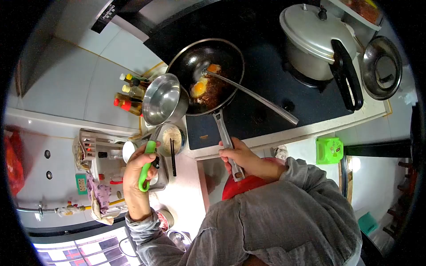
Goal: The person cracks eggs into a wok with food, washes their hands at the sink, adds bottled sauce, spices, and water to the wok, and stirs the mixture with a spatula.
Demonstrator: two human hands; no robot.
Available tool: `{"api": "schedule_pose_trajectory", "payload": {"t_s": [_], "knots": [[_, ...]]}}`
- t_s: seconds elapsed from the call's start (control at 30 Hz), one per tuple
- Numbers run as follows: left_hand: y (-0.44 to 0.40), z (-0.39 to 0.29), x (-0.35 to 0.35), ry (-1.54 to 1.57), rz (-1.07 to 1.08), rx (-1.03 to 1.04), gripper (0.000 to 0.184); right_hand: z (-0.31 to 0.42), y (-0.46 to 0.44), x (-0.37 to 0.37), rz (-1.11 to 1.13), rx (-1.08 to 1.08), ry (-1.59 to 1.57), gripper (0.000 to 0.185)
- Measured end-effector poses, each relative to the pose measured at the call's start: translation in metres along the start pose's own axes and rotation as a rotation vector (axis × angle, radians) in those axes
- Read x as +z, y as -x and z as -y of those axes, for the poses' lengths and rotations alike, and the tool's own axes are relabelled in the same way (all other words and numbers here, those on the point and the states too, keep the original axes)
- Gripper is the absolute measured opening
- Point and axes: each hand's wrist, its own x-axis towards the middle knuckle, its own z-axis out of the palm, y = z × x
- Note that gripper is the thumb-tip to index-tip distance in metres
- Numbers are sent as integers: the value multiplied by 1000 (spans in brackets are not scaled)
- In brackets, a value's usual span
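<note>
My left hand (140, 170) is closed around the green handle of a steel water scoop (164, 99). The scoop's bowl is tilted at the left rim of a dark wok (177, 55); I cannot tell whether any liquid is in it. My right hand (242, 157) grips the wok's metal handle (224, 133). Inside the wok are an egg with a visible yolk (199, 88) and dark brown food (217, 91). A long-handled metal turner (259, 98) leans across the wok's right rim, its head among the food.
A pressure cooker (313, 44) stands at the right of the black hob (266, 53), beside a metal basin (381, 68). Several sauce bottles (128, 104) line the left wall. A bowl (171, 133) with pale contents sits below the scoop, with black chopsticks (173, 157) across its edge.
</note>
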Motion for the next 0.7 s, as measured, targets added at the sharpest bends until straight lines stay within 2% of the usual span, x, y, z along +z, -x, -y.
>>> {"api": "schedule_pose_trajectory", "payload": {"t_s": [0.1, 0.13, 0.2, 0.27, 0.37, 0.4, 0.5, 0.6, 0.7], "knots": [[3, 0, 3, -7, -12, 13, 42, 15, 11, -12, -3, 129, -23, 37], [5, 0, 6, -15, -20, 18, 42, -1, -11, -55, 71, -54, 353, 33], [7, 1, 6, -32, -9, 17, 42, -3, -30, -93, -402, -699, 1351, 26], [5, 0, 6, -51, 38, 14, 42, -3, -37, -134, -745, -735, 2185, 25], [5, -2, 8, -65, 58, -4, 42, 6, -41, -154, -535, -741, 2294, 30], [5, -2, 9, -68, 58, -4, 42, 8, -43, -156, -529, -683, 2322, 33], [6, -4, 13, -76, 49, 4, 42, -3, -64, -169, -701, -736, 2324, 34], [7, -6, 17, -81, 42, 14, 42, 7, -62, -163, -647, -558, 2134, 37], [8, -7, 16, -84, 54, 28, 42, 9, -59, -173, -632, -744, 1824, 41]]}}
